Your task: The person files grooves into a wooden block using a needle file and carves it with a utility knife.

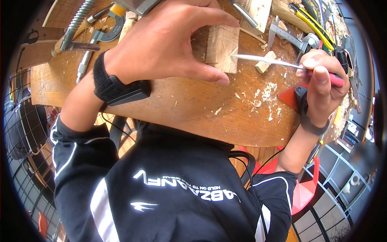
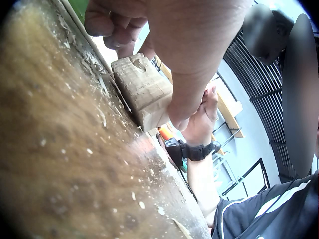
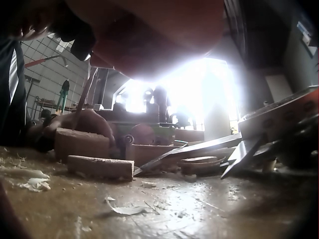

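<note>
Head view: your left hand spans wide, thumb at the near end, index finger by the far end, holding the wooden block on the tabletop. Probably braced so it won't slide. Block's long axis runs away from you, near end facing your body. Your right hand pinches the red-handled tool, fingers closed narrow; the tool lies crosswise, tip pointing left onto the block, likely gripped that way for control at the tip. Small offcut and shavings sit right of the block; calipers beyond.

Left wrist view: block sits flat between thumb and fingers, long axis slanting across the picture, thumb over one end.

Right wrist view: backlit, so contact is hard to confirm; a thin shaft seems to come down on the block's top.
</note>
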`<state>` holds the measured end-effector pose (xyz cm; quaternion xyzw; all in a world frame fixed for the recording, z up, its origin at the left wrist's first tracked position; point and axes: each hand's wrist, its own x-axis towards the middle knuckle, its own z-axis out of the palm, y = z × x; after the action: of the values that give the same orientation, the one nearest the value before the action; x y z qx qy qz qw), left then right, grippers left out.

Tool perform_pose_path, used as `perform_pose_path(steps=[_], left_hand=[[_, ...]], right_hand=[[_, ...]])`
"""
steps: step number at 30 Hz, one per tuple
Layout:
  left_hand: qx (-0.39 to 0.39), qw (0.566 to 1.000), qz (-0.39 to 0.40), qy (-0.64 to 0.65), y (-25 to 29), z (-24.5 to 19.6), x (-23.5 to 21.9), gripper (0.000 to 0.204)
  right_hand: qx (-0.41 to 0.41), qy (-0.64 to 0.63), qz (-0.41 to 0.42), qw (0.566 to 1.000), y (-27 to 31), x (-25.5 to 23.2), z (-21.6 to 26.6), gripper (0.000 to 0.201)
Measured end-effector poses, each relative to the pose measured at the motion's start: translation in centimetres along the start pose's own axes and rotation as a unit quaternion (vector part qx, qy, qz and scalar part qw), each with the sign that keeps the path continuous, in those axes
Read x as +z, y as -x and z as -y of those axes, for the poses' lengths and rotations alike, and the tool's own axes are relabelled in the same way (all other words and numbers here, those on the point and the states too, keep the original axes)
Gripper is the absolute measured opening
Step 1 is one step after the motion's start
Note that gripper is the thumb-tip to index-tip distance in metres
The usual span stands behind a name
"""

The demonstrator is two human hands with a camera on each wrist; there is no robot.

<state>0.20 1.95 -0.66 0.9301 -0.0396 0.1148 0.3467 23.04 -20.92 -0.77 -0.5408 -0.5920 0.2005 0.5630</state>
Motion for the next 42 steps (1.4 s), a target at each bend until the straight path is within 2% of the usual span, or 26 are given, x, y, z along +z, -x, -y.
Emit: perform_pose_path(steps=[2,8,12,15,17,21,24,26,32,35,38,42], left_hand=[[0.001,1.0,0.001,0.016,0.0,0.0,0.1,0.08],[-0.002,1.0,-0.003,-0.013,0.2,0.9,0.6,0.08],[0.003,1.0,-0.003,0.002,0.0,0.0,0.0,0.08],[-0.002,1.0,0.002,0.02,-0.1,-0.3,-0.3,0.08],[-0.003,1.0,0.003,0.02,0.0,-0.1,0.0,0.079],[0.017,0.999,-0.026,0.012,0.3,1.3,1.1,0.08],[0.029,0.999,-0.031,0.022,0.4,1.4,1.1,0.08],[0.027,0.999,-0.029,0.023,0.3,1.3,1.0,0.08],[0.002,1.0,-0.005,-0.01,0.2,0.9,0.6,0.08],[0.002,1.0,-0.004,-0.014,0.2,0.7,0.5,0.08],[0.006,1.0,-0.003,0.017,0.0,-0.2,-0.1,0.079],[0.004,1.0,-0.003,0.022,0.0,-0.1,-0.1,0.079]], right_hand=[[0.02,0.014,-0.032,0.999,0.1,-0.1,0.1,0.022],[-0.003,0.003,-0.003,1.0,-0.1,0.2,-0.1,0.021],[0.021,0.011,-0.027,0.999,0.0,0.0,0.2,0.021],[-0.015,-0.004,0.004,1.0,-0.2,0.2,0.1,0.021],[0.009,0.02,-0.027,0.999,0.0,0.3,0.1,0.021],[0.031,-0.005,-0.03,0.999,0.0,-0.1,0.3,0.02],[-0.012,-0.004,0.001,1.0,-0.1,0.3,0.2,0.02],[0.029,0.034,-0.045,0.998,0.0,0.2,0.3,0.02],[0.008,0.016,-0.015,1.0,0.0,0.2,0.2,0.021],[0.027,0.047,-0.057,0.997,0.1,-0.2,0.1,0.021],[0.029,0.011,-0.047,0.998,0.2,-0.2,0.2,0.022],[0.038,0.027,-0.034,0.998,0.0,0.1,0.3,0.022]])
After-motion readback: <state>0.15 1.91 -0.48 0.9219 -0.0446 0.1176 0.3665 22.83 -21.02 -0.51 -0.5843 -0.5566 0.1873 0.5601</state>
